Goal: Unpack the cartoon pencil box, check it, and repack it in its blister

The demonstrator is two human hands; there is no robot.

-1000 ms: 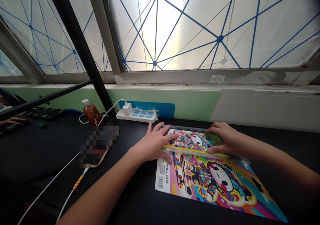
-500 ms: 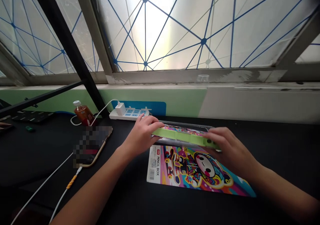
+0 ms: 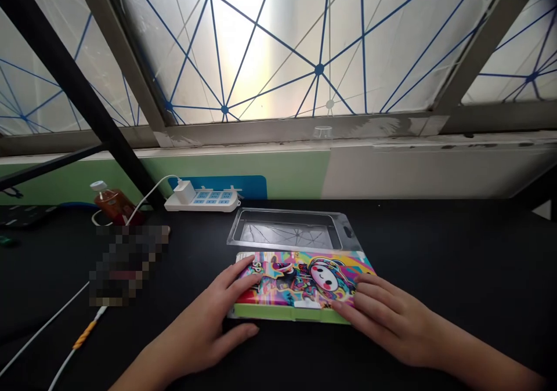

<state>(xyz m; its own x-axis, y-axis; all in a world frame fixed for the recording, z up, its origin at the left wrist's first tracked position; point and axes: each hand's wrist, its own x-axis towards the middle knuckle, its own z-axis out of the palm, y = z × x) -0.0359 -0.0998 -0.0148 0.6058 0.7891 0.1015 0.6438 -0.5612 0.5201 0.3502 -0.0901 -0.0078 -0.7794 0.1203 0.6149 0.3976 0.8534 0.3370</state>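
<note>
The pencil box (image 3: 300, 281), with a colourful cartoon lid and a light green front side, lies flat on the black table. My left hand (image 3: 217, 315) rests at its left end, fingers stretched over the lid and the thumb spread out by the front edge. On the right end lie the fingers of my right hand (image 3: 394, 315), which hides that corner. Just behind the box sits a clear plastic packaging tray (image 3: 349, 234). The printed card cannot be made out separately; whether it is under the box I cannot tell.
A white power strip (image 3: 209, 204) with a plugged-in charger stands near the wall. To its left a bottle of brown drink (image 3: 115, 204) leans over. A blurred-out phone (image 3: 128, 269) with a white cable lies at the left. The window wall bounds the table's back.
The pencil box has come down from a raised, edge-on pose to lie flat, nearer to me. Both hands moved with it and now rest on its lid. The plastic tray stands apart behind it.
</note>
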